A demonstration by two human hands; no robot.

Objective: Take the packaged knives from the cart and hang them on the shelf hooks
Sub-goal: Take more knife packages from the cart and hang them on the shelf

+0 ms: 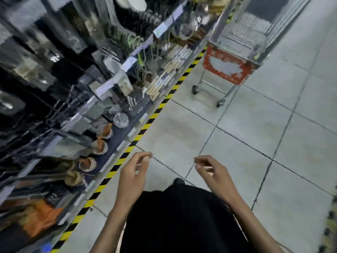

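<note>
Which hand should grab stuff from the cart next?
Probably the right hand: it is empty and on the side of the cart. The left hand, also empty, is nearer the shelf.

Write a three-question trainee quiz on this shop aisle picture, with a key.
1. True or false: the left hand grips a packaged knife.
2. Pick one: the wire shopping cart with the red panel stands A) ahead on the tiled floor, beside the metal shelving; B) right at the person's hands; C) tipped on its side.
3. Fill in: the striped floor tape along the shelf base is yellow and ____.

Key: 1 false; it holds nothing, and so does the right hand. 2 A. 3 black.
</note>
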